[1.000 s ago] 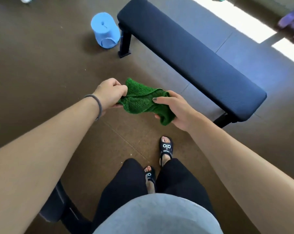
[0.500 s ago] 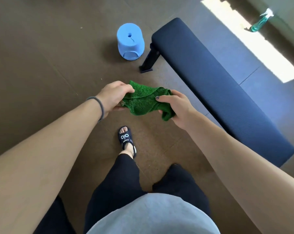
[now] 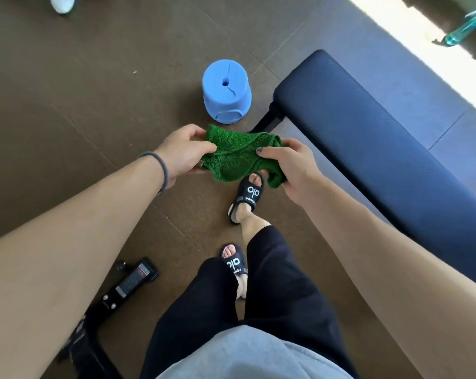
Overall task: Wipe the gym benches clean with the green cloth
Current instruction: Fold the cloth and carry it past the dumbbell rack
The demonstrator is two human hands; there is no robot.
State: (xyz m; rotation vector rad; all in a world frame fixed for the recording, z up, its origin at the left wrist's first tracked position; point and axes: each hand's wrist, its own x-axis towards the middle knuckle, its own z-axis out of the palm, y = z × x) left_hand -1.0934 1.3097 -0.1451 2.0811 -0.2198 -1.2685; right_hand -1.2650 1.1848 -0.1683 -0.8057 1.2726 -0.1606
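Both hands are up in front of the person, and the green cloth [image 3: 235, 157] hangs bunched between them, in the air above the brown floor [image 3: 67, 105], not on any surface. The left hand [image 3: 182, 154] pinches one end with curled fingers [image 3: 201, 147] and thumb; the right hand [image 3: 291, 170] grips the other end, thumb across the top and fingers wrapped underneath. The navy padded bench [image 3: 381, 149] lies just to the right, running away at a slant, and the cloth is clear of it, no contact at all. By the look of things the wiping of this bench has not begun; the cloth looks to be getting folded or gathered first. A blue upturned stool [image 3: 227, 94] stands near the bench's end, and a green spray bottle [image 3: 466, 27] lies far off by the sunlit strip. Whether any other bench is already wiped cannot be told here.
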